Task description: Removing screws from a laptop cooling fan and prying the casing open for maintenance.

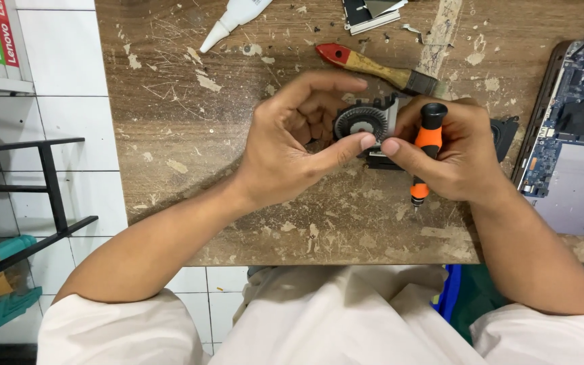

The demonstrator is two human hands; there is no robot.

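A worn, scratched brown wooden counter (190, 135) flecked with pale paint chips is filling the head view, standing over a white tiled floor (69, 88).

Over the middle of the counter, both hands are meeting around a small black round laptop cooling fan with fine radial blades (361, 122). The left hand (292, 145) is curling around the fan's left side, its thumb pressing on the lower edge and its forefinger arching over the top. The right hand (451, 149) is closing on the fan's right side, thumb tip almost touching the left thumb, while also gripping an orange and black screwdriver (427, 152) that is pointing down toward the person.

Just beyond the hands, a paintbrush with a red-tipped wooden handle (373, 66) is lying slanted. A white plastic glue nozzle (234, 20) is lying near the far edge. At the right edge, an opened laptop with a blue circuit board (576, 128) is resting.
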